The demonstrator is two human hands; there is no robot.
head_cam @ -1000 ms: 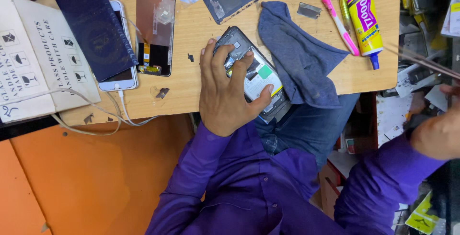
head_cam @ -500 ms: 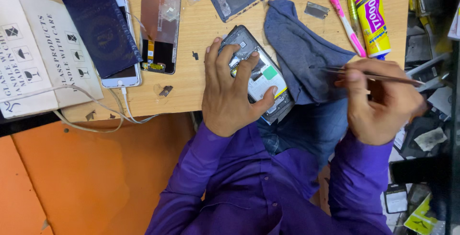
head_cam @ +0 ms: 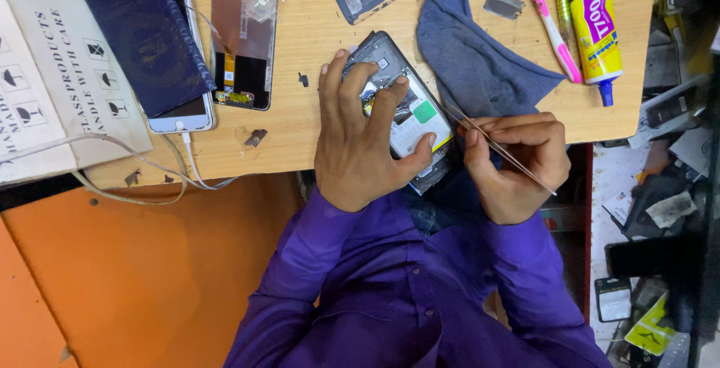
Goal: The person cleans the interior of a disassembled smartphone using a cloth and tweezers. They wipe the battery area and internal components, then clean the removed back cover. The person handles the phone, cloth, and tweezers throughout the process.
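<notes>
Since half a second ago my right hand (head_cam: 514, 165) has slid left with the tweezers (head_cam: 499, 149), tips now at the open phone's (head_cam: 405, 109) right edge. Left hand (head_cam: 360, 139) stays spread over the phone, fingers pressing it down, thumb hooked on its near right side. Right hand pinches the tweezers, wrist bent inward. Phone lies at the desk's (head_cam: 300, 75) near edge, long axis running away and to the left, left hand nearer. Beyond: grey cloth (head_cam: 472, 60), glue tube (head_cam: 596, 23), pink toothbrush (head_cam: 551, 27)
</notes>
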